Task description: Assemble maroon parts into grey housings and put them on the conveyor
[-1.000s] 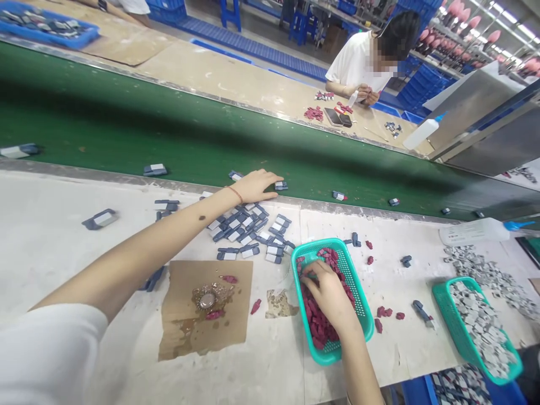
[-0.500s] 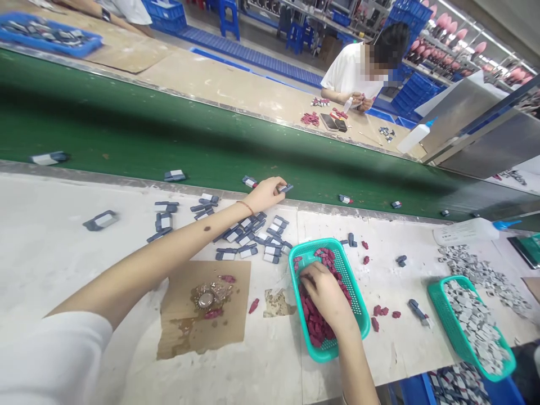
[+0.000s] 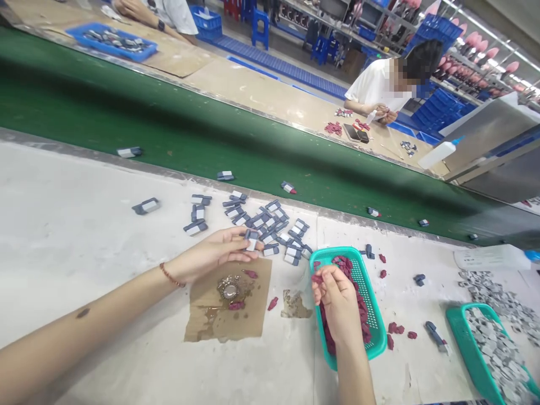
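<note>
My left hand [image 3: 223,250] pinches a blue-and-white plastic part [image 3: 252,240] above the far edge of a stained cardboard piece [image 3: 257,315]. My right hand [image 3: 335,292] is closed on a small dark-red plastic piece [image 3: 317,278] over the green basket [image 3: 383,337], which holds many such red pieces. A round, wet-looking metallic thing [image 3: 230,291] sits on the cardboard, with red pieces [image 3: 237,305] near it. Just beyond my left hand lies a loose pile of blue-and-white parts [image 3: 265,222].
A green conveyor belt [image 3: 181,132] crosses behind the table, carrying several parts. At right stand another green basket [image 3: 464,332] of grey-white pieces and a white bottle [image 3: 491,257] lying down. Across the belt, a person [image 3: 379,84] handles small pieces; another person's arm [image 3: 143,17] shows at upper left.
My left hand has come back from the belt's edge towards the cardboard, bringing a blue-and-white part. My right hand has lifted out of the red pieces with one in its fingers. The view has shifted.
</note>
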### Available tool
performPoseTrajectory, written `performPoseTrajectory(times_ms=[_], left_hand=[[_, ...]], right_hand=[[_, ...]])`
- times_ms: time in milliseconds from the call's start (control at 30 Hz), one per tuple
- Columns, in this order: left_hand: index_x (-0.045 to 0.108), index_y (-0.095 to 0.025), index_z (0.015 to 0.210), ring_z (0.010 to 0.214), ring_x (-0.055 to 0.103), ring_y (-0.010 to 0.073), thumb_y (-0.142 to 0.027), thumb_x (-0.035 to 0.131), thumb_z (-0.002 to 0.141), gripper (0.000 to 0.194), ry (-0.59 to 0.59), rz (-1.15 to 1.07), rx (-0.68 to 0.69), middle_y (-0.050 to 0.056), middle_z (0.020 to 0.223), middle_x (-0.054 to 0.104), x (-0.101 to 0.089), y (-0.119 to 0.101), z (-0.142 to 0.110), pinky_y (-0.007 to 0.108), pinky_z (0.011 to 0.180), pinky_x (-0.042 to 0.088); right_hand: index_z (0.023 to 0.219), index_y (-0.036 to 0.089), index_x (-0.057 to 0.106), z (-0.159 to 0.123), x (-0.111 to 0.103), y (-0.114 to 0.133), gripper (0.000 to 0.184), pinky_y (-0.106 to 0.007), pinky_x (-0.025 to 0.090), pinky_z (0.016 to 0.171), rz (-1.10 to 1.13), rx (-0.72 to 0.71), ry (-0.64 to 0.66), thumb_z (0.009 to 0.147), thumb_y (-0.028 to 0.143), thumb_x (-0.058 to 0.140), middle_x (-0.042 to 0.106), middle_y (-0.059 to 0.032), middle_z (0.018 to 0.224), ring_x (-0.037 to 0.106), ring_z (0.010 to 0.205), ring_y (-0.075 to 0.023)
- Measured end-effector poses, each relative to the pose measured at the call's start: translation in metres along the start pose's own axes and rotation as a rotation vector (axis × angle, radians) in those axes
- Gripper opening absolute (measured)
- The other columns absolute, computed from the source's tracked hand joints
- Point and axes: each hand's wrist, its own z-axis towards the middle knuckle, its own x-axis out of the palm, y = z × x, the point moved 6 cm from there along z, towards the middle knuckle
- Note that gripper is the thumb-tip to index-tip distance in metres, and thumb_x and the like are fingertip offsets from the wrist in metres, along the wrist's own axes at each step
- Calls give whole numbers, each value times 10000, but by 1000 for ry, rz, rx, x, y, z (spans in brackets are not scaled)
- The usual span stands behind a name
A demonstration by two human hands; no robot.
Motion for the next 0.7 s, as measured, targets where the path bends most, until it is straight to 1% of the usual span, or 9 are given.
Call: performPoseTrajectory(times_ms=[67, 167, 267, 300, 367, 467, 533, 600, 700], left_hand=[[630, -170, 953, 799, 696, 188, -296, 779, 719, 304, -3, 37, 26, 68, 931, 748, -9, 5, -10, 293, 752, 548], [658, -177, 907, 823, 668, 197, -380, 817, 668, 352, -34, 72, 40, 72, 929, 754, -22, 12, -23, 263, 687, 510], [694, -167, 841, 874, 643, 202, -413, 833, 641, 346, -72, 43, 53, 74, 911, 753, -33, 20, -33, 243, 710, 487], [703, -163, 822, 869, 639, 198, -409, 849, 618, 351, -90, 6, 55, 71, 899, 750, -37, 23, -35, 239, 719, 488], [712, -159, 818, 833, 640, 185, -378, 887, 561, 380, -143, -105, 52, 56, 862, 740, -46, 31, -38, 238, 724, 500], [719, -161, 852, 766, 646, 164, -299, 918, 517, 413, -206, -277, 34, 34, 829, 720, -55, 44, -39, 243, 704, 525], [728, -159, 875, 718, 635, 138, -249, 910, 538, 394, -208, -334, 32, 26, 813, 706, -58, 49, -39, 220, 658, 526], [738, -164, 924, 682, 612, 111, -215, 888, 583, 376, -188, -354, 44, 12, 784, 688, -58, 49, -39, 189, 616, 514], [746, -179, 959, 698, 609, 104, -214, 870, 615, 367, -145, -367, 58, 6, 794, 676, -56, 47, -40, 172, 620, 517]], right_hand=[[750, 182, 648, -4, 19, -7, 366, -202, 440, 449, 6, 39, 44, 697, 530, 748, 613, 18, 594, 523, 456, -88], [832, 179, 687, -8, 46, -18, 355, -232, 490, 502, -28, 48, 105, 699, 501, 754, 650, 0, 633, 574, 498, -110], [814, 172, 701, -8, 69, -31, 291, -230, 462, 465, -164, 32, 170, 732, 450, 725, 641, 3, 589, 549, 465, -113], [798, 173, 707, -7, 76, -35, 260, -229, 453, 466, -231, 13, 190, 746, 427, 708, 642, 0, 584, 552, 475, -118], [768, 181, 712, -4, 88, -42, 200, -239, 469, 517, -363, -57, 226, 769, 378, 674, 669, -16, 621, 591, 551, -142], [788, 191, 707, -1, 105, -49, 179, -261, 501, 621, -515, -177, 287, 817, 330, 598, 721, -45, 758, 644, 681, -172], [828, 191, 691, 0, 113, -55, 178, -254, 497, 596, -597, -217, 340, 840, 319, 568, 717, -42, 764, 640, 650, -166], [831, 194, 664, -1, 119, -60, 161, -242, 477, 551, -673, -250, 385, 856, 314, 560, 685, -20, 697, 612, 576, -151], [772, 207, 623, -4, 126, -62, 196, -240, 439, 522, -795, -382, 440, 901, 310, 519, 631, 0, 629, 571, 531, -143]])
